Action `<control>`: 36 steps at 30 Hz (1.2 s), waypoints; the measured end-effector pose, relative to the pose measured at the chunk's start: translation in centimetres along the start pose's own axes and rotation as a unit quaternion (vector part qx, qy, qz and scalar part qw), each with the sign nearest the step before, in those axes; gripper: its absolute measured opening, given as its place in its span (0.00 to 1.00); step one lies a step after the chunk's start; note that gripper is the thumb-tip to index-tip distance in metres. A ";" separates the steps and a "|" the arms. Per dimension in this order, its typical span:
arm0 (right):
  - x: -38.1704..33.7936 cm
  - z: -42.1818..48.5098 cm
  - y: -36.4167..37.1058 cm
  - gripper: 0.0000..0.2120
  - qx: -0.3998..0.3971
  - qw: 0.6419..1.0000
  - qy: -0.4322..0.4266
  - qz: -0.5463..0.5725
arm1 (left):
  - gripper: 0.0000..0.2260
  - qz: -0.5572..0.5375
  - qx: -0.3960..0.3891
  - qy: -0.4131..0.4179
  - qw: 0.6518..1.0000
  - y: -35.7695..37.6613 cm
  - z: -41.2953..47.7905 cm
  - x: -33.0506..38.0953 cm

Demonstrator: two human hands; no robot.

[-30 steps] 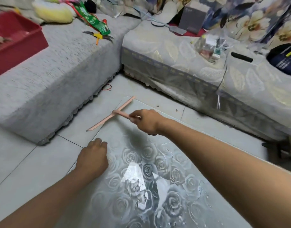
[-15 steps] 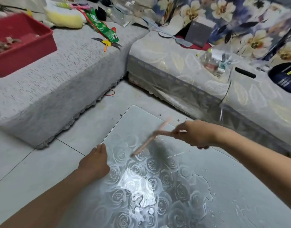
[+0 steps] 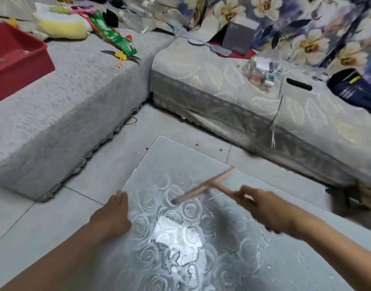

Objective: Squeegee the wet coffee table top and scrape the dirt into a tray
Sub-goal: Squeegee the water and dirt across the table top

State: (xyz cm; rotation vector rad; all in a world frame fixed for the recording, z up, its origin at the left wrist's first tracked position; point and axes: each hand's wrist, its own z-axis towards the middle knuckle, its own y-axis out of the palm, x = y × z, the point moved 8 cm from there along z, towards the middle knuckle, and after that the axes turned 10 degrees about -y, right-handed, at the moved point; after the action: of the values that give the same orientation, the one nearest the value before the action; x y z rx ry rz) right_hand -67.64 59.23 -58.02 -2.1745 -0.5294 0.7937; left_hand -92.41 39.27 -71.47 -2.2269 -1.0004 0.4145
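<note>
Desk [image 3: 302,267]: glossy grey top printed with roses, rounded far-left corner, wet, with pooled water and beads spreading over the middle and toward the right edge. Squeegee [image 3: 203,189]: pink, T-shaped, blurred; blade lies slantwise over the far-left part of the desk, its lower end at or just above the surface among the roses, though contact cannot be told. Right hand [image 3: 264,208]: closed round the squeegee handle, fingers wrapped, arm reaching in from the near right. Left hand [image 3: 113,215]: fingers together, resting on the left edge of the desk, gripping nothing. Red tray [image 3: 22,59]: on the grey sofa seat [image 3: 54,114] well beyond the desk's left edge, holding some small bits that are too indistinct to name. Floor [image 3: 43,219]: pale tiles, dark specks off the far edge of the desk.
</note>
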 end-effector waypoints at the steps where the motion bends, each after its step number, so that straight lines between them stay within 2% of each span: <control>1: 0.9 -1.8 0.5 0.07 -0.016 1.000 0.013 0.009 | 0.33 0.006 -0.004 0.002 1.000 -0.2 0.0 0.1; 4: 1.8 -5.6 1.1 0.08 -0.068 0.997 0.045 -0.012 | 0.32 0.038 0.036 -0.001 0.999 -1.1 -0.8 0.9; 7: 0.7 -5.1 -0.7 0.08 -0.028 0.999 0.037 0.011 | 0.29 0.055 0.082 0.036 0.994 -1.3 -2.5 3.0; 10: 0.3 -1.9 -2.4 0.10 0.035 0.998 0.039 0.047 | 0.27 0.066 0.080 0.067 0.992 -0.1 -4.0 5.1; 13: 1.0 0.2 -1.8 0.12 0.034 0.996 0.072 0.048 | 0.27 0.078 0.053 0.074 0.993 1.7 -4.8 6.6; 16: 1.7 -1.2 0.3 0.08 0.036 0.996 0.074 0.034 | 0.27 0.094 0.049 0.081 0.991 3.1 -5.3 7.5; 19: 2.6 -5.6 3.5 0.04 0.016 0.996 0.079 0.032 | 0.27 0.101 0.053 0.087 0.990 4.3 -6.0 8.3; 21: 3.1 -9.0 5.2 0.05 -0.018 0.995 0.090 0.024 | 0.26 0.097 0.064 0.087 0.989 4.6 -6.5 8.8; 26: 3.1 -13.2 4.4 0.03 -0.071 0.993 0.090 -0.016 | 0.22 0.094 0.067 0.085 0.990 5.0 -8.0 9.6; 29: 2.1 -10.7 2.1 0.04 -0.019 0.998 0.062 -0.007 | 0.18 0.107 0.071 0.089 0.988 5.4 -8.5 10.2; 33: 2.0 -6.1 2.4 0.15 0.004 0.999 0.054 0.002 | 0.18 0.119 0.082 0.090 0.985 6.5 -8.8 10.9; 36: 2.7 -6.5 4.5 0.12 0.034 0.998 0.055 0.007 | 0.19 0.124 0.068 0.092 0.986 7.1 -8.8 11.0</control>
State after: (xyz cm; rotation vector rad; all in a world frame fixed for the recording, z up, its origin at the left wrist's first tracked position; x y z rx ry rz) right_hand -60.72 54.63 -58.96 -2.1476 -0.4250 0.6848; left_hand -76.69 40.20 -70.01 -2.2238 -0.5841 0.3665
